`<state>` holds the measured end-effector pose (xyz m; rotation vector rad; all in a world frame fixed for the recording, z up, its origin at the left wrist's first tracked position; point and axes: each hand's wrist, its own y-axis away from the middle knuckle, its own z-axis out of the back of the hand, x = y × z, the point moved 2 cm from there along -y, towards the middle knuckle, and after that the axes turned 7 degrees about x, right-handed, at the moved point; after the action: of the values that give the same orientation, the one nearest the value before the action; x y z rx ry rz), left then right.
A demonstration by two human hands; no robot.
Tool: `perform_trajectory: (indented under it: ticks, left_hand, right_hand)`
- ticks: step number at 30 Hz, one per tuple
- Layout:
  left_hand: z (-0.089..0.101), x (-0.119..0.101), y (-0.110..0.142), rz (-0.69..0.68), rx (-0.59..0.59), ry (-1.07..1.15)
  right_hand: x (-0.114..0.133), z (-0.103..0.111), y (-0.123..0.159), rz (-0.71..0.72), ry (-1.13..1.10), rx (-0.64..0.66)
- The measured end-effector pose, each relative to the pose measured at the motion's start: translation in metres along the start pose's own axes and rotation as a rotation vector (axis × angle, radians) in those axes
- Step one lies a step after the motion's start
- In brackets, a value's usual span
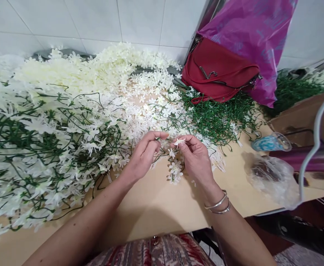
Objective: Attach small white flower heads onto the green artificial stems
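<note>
Pinched between the thumb and fingers of my right hand (196, 155) is a small white artificial flower (179, 142). My left hand (145, 153) is just to the left, its fingers curled and its index fingertip close to that flower. A bit of green shows by the left thumb, but whatever that hand grips is too small to make out. Below the fingers, between both hands, a few white blossoms (175, 168) hang or lie over the tabletop (156, 195). Loose white flower pieces (140, 118) spread out just behind my hands.
White flowers on green stems (48, 147) pile up at left, with cream blossoms (103, 66) along the wall. Green stems (220, 118) lie right of centre below a red handbag (220, 70) and purple plastic bag (256, 33). A plastic cup (271, 142) and clear bag (272, 177) are at right.
</note>
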<state>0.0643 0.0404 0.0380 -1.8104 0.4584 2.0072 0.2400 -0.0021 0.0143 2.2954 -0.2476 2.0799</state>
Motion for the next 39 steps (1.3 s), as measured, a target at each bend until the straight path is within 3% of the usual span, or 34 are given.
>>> perform_trajectory:
  ticks: [6,13,28,39]
  left_hand:
    - [-0.002,0.011,-0.006,-0.146,0.121,0.092]
    - [-0.005,0.021,-0.007,-0.032,0.029,0.334]
    - [-0.002,0.019,-0.01,-0.089,0.062,0.245]
    - [-0.001,0.021,-0.008,-0.112,0.092,0.154]
  right_hand:
    - [-0.001,0.004,0.0,-0.039,-0.032,0.047]
    - [0.0,0.004,-0.001,-0.131,-0.082,0.083]
    - [0.002,0.008,0.0,-0.198,0.02,0.175]
    - [0.008,0.005,-0.001,-0.305,-0.072,0.208]
